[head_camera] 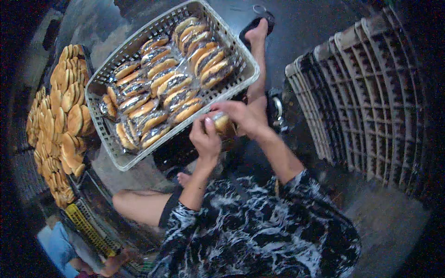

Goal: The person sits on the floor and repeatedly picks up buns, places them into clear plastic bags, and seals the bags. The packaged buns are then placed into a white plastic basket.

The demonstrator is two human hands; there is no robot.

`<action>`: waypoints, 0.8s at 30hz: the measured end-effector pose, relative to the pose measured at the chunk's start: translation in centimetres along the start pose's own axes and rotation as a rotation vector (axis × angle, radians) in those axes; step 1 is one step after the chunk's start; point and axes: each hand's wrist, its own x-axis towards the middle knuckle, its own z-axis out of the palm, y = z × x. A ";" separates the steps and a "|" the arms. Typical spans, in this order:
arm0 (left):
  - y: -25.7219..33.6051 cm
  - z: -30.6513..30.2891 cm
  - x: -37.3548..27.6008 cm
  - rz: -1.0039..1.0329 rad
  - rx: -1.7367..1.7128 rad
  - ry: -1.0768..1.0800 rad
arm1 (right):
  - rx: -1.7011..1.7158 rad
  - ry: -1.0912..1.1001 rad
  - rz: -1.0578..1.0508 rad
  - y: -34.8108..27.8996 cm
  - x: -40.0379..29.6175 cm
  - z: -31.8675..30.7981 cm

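My left hand point(207, 137) and my right hand point(240, 116) meet at the near right rim of a white plastic crate point(139, 160). Between them they hold a round filled pancake bun point(221, 124). A shiny patch on it looks like clear film, though my fingers hide much of the bun. Inside the crate, several more filled pancake sandwiches point(174, 81) in clear wrappers stand on edge in rows. Their dark filling shows between the golden halves.
Left of the crate lies a large heap of unfilled pancakes point(55, 114). A yellow basket point(88, 227) sits below it, with another person's hand point(118, 262) close by. Tall slatted plastic crates point(361, 97) rise on the right. My sandalled foot point(257, 31) rests beyond the white crate.
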 end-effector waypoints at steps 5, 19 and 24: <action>0.4 4.6 10.1 0.243 -0.345 0.452 | -0.652 0.214 0.044 -3.7 2.3 -3.9; -3.6 2.2 8.0 0.021 0.516 -0.906 | -1.616 0.058 -0.687 -1.5 12.2 -8.1; -0.1 -1.5 4.4 -0.509 -0.871 -0.349 | -1.285 -0.263 -0.556 -8.8 -0.3 1.3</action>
